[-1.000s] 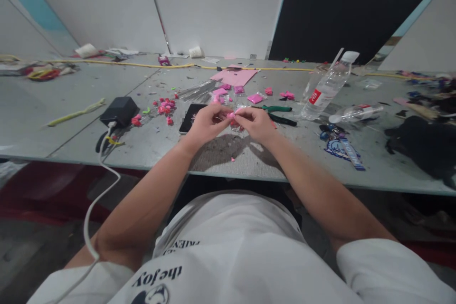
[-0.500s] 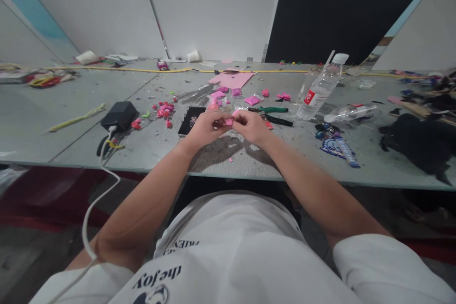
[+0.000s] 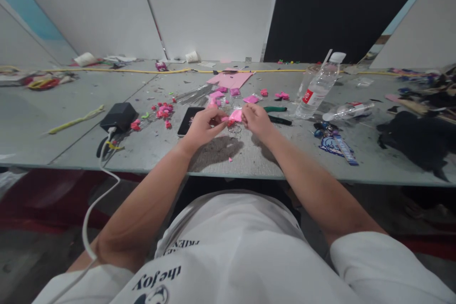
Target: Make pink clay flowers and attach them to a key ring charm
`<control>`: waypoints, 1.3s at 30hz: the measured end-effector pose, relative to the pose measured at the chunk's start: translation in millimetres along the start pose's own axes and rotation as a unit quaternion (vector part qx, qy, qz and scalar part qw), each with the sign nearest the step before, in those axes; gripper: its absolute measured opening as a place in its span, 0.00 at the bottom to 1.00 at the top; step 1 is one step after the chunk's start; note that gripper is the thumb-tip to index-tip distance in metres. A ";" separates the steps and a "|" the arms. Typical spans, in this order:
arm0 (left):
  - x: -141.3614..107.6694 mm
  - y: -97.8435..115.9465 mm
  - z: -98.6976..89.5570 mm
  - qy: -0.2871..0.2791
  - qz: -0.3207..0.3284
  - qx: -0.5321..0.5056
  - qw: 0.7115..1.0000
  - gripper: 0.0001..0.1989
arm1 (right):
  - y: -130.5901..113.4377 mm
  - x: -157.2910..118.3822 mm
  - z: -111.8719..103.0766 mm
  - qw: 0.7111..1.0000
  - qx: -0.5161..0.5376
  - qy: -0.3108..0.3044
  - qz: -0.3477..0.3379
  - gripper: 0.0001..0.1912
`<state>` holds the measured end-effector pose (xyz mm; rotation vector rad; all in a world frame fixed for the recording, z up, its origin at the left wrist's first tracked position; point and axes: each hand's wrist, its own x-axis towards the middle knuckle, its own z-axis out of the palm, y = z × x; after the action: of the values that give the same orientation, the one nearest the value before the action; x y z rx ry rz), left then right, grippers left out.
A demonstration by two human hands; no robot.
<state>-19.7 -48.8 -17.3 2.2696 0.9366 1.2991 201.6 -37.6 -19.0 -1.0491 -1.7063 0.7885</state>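
Observation:
My left hand (image 3: 205, 128) is closed in a pinch on a small piece of pink clay beside the black phone (image 3: 187, 121). My right hand (image 3: 257, 121) grips the edge of a pink clay packet (image 3: 236, 115), which lies between the two hands. Just below the packet, a small clear ring-shaped thing rests on the table. Behind my right hand are pliers with green and black handles (image 3: 276, 109). More pink packets (image 3: 251, 99) lie beyond the hands, and a cluster of small pink flower-like pieces (image 3: 164, 110) sits left of the phone.
A black adapter (image 3: 118, 117) with a white cable stands on the left of the table (image 3: 81, 147). To the right are an upright bottle (image 3: 320, 88), a lying bottle (image 3: 349, 111), keychain pieces (image 3: 337, 145) and black cloth (image 3: 416, 140). Pink sheets (image 3: 231, 79) lie behind.
My hands have moved apart, my right hand shifting right. The pink packet between them now shows, stretched out to my right fingers. The view has shifted slightly.

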 end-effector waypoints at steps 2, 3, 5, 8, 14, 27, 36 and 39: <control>0.7 -1.2 -0.9 -0.008 -0.004 0.018 1.000 0.15 | 5.5 5.6 -3.2 0.999 0.017 0.047 0.016 0.25; 1.2 -1.9 -1.5 -0.020 -0.005 0.033 0.999 0.15 | 7.2 7.6 -4.5 0.997 0.026 0.061 0.026 0.25; 2.4 -3.8 -3.2 -0.056 -0.003 0.072 0.996 0.15 | 7.4 9.1 -6.2 0.996 0.035 0.064 0.044 0.23; 3.4 -9.4 -5.4 -0.111 0.001 0.130 0.985 0.15 | 1.8 6.5 -6.4 0.995 0.041 0.066 0.064 0.13; 1.4 -21.8 -7.2 -0.199 0.008 0.229 0.953 0.11 | -8.1 -3.1 -4.0 0.997 0.024 0.032 0.059 0.16; 3.7 -10.4 -2.8 -0.080 -0.096 0.049 0.991 0.14 | 1.7 -2.5 0.9 0.993 0.114 -0.009 0.032 0.14; 3.0 11.7 2.9 -0.103 -0.199 -0.284 0.932 0.14 | -12.1 -16.8 9.9 0.985 0.006 -0.015 -0.172 0.08; 3.2 13.2 3.2 -0.094 -0.204 -0.324 0.919 0.12 | -13.4 -17.6 10.4 0.980 0.008 -0.017 -0.196 0.06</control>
<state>-11.0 -56.0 -9.0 1.5506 0.7146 0.9880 191.1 -59.6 -17.9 -0.6582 -1.8545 0.5663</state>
